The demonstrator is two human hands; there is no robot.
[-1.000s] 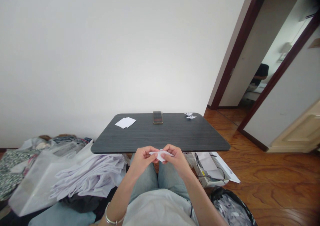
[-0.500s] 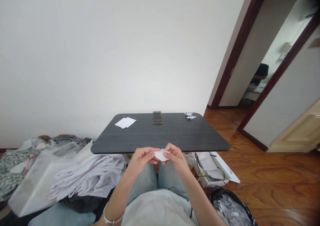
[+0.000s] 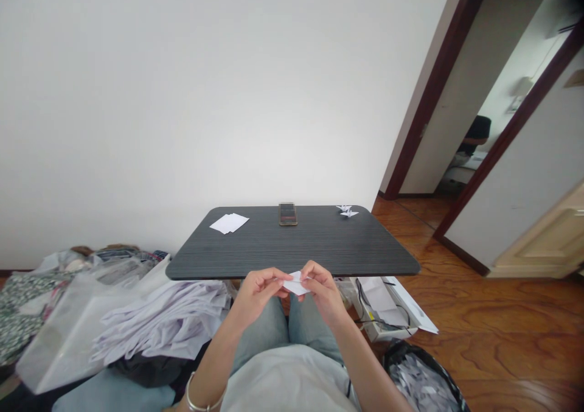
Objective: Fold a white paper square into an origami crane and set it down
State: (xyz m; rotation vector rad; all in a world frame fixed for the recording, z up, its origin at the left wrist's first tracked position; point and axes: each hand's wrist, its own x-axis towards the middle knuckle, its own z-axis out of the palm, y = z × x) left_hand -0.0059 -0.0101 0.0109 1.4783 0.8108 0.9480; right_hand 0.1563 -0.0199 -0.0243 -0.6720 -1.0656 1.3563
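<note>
A small folded piece of white paper (image 3: 295, 285) is held over my lap, just off the near edge of the dark table (image 3: 274, 251). My left hand (image 3: 262, 290) pinches its left corner between thumb and fingers. On the other side, my right hand (image 3: 319, 285) grips the right part, thumb and forefinger on the upper layer. Fingers cover both ends of the paper. Further off, several white paper sheets (image 3: 229, 223) lie at the table's left, and two folded paper cranes (image 3: 349, 213) sit at its far right.
A phone (image 3: 288, 214) lies at the table's far middle. Piled clothes (image 3: 168, 321) fill the floor to the left. To the right are a box with papers and cables (image 3: 387, 311) and a black bag of grey scraps (image 3: 422, 378). A white wall (image 3: 274, 95) stands behind the table.
The right fingers have shifted on the paper, and more of its upper part now shows between the hands. Nothing on the table has moved.
</note>
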